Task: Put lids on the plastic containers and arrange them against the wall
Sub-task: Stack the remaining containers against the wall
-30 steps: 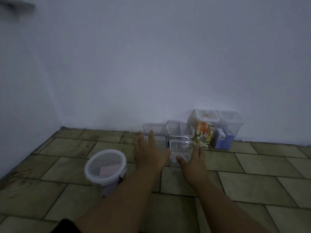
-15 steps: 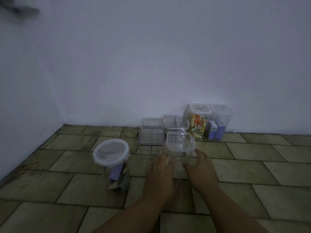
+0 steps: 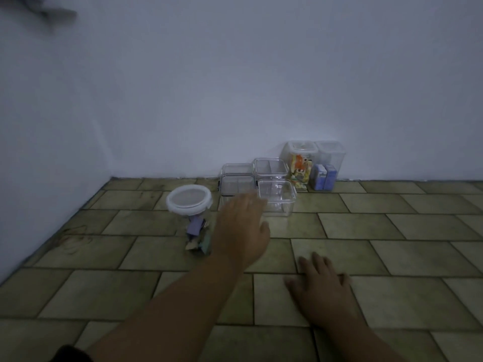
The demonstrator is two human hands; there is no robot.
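Observation:
Clear plastic containers stand in a group by the white wall point(image 3: 235, 87). A square lidded container point(image 3: 277, 199) sits at the front, with a dark-clipped one point(image 3: 235, 184) to its left and two more lidded ones point(image 3: 270, 167) behind. Two tall jars stand at the right, one with colourful packets point(image 3: 300, 165), one with blue boxes point(image 3: 328, 165). A round jar with a white lid point(image 3: 188, 199) stands apart at the left. My left hand point(image 3: 243, 228) hovers open in front of the group, holding nothing. My right hand point(image 3: 321, 288) lies flat and open on the floor tiles.
The floor point(image 3: 392, 244) is greenish rectangular tile. A second wall point(image 3: 39, 152) closes the left side and forms a corner. A dark blurred shape point(image 3: 39, 9) shows at the top left.
Both hands have drawn back from the front square container. The right hand has dropped to the floor; the left has moved leftward. The view has pulled back from the wall.

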